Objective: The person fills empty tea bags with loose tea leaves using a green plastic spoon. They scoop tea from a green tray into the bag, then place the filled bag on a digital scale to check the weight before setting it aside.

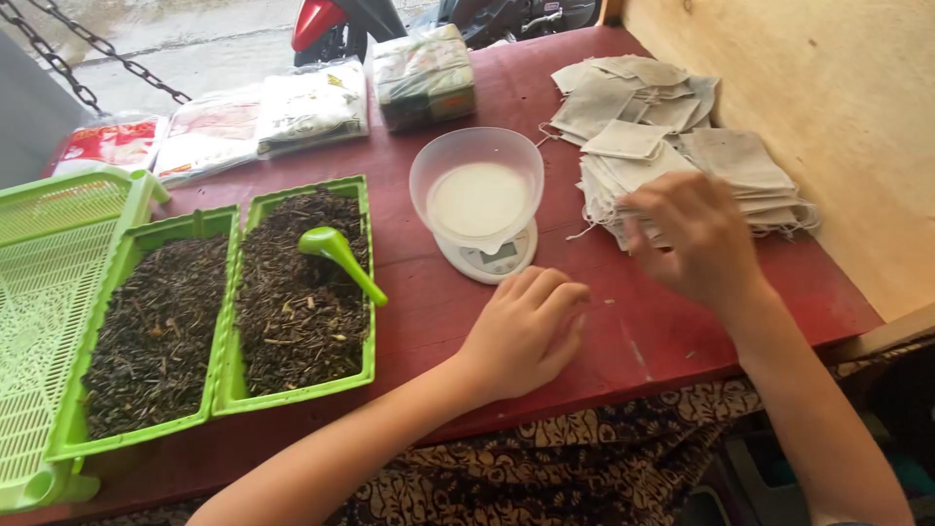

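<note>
My left hand (524, 329) rests palm down on the red table (419, 292), fingers loosely curled, just in front of a small white kitchen scale (487, 255) that carries a clear plastic bowl (476, 180). My right hand (693, 234) reaches over a stack of empty beige paper tea bags with strings (740, 170), fingertips touching the front of the stack; it is blurred and whether it pinches a bag is unclear. Two green trays (230, 390) of dark dried leaves lie to the left, and a green scoop (336, 255) lies in the right one.
An empty green lattice basket (49, 292) sits at the far left. Sealed packets (253, 117) and a wrapped bundle (423, 76) line the back edge. More tea bags (633, 93) are heaped at the back right. A wooden panel (828, 117) borders the right side.
</note>
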